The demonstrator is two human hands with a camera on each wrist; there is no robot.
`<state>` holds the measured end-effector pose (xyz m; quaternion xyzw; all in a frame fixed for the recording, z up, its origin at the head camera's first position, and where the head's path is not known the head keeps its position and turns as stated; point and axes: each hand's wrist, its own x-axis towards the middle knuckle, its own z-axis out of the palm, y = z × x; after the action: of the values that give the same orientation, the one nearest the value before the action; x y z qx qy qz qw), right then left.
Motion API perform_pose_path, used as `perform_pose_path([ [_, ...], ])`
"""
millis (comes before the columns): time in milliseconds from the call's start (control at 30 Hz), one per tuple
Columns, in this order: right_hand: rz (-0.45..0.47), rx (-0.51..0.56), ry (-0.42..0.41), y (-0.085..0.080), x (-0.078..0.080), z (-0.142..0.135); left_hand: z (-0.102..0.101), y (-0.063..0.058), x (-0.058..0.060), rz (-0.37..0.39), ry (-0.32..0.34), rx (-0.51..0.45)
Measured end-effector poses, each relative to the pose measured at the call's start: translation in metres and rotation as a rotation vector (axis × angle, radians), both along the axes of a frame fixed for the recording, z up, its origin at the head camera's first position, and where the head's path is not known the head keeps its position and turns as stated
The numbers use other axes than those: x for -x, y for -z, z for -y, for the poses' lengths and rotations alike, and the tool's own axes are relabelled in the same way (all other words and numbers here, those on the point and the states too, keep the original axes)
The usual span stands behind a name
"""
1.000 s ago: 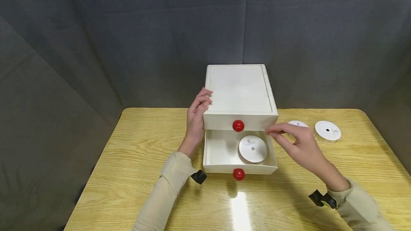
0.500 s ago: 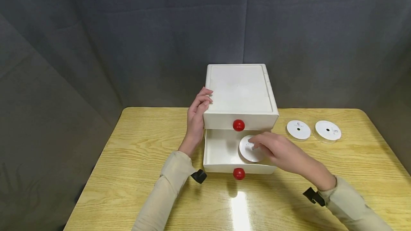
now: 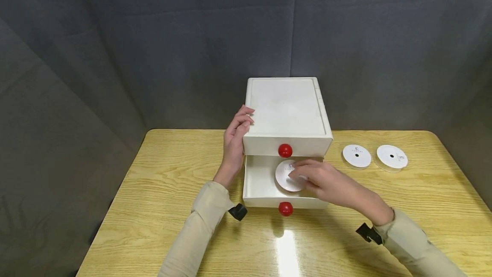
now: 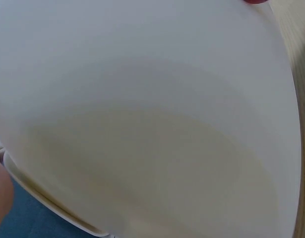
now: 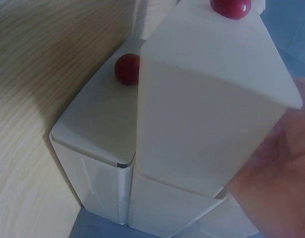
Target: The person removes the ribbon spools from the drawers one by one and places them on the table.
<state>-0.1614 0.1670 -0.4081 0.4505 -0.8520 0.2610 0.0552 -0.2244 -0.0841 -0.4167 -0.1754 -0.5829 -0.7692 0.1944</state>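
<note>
A white two-drawer box [image 3: 286, 106] stands on the table with its lower drawer [image 3: 255, 178] pulled out. My left hand [image 3: 234, 140] holds the box's left side, fingertips over the top edge. Inside the lower drawer lies a white ribbon spool [image 3: 284, 174]. My right hand [image 3: 326, 183] reaches over the drawer's right wall and grips the spool, a fingertip on its top face; the thumb is mostly hidden. In the right wrist view, part of the right hand [image 5: 276, 183] shows beside the white drawer walls. The left wrist view is filled by a white panel [image 4: 152, 124].
Two more ribbon spools, a nearer one [image 3: 356, 157] and an outer one [image 3: 391, 157], lie on the wooden table [image 3: 184, 161] right of the box. Red knobs sit on the upper drawer [image 3: 285, 150] and lower drawer front. A dark curtain [image 3: 192, 54] hangs behind.
My right hand has moved from the drawer's right rim onto the spool inside, and the spool has slid a little left. The left hand has stayed in place.
</note>
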Motion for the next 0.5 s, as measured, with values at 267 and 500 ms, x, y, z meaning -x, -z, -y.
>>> perform_pose_path([
  [267, 0.005, -0.060, -0.022, 0.0013, 0.0059, 0.0006, -0.0001, 0.0007, -0.0002, 0.006, -0.001, 0.000],
  [500, -0.010, -0.171, -0.005, -0.0012, 0.0076, 0.0024, 0.0004, 0.0008, 0.0007, -0.001, -0.003, 0.004],
])
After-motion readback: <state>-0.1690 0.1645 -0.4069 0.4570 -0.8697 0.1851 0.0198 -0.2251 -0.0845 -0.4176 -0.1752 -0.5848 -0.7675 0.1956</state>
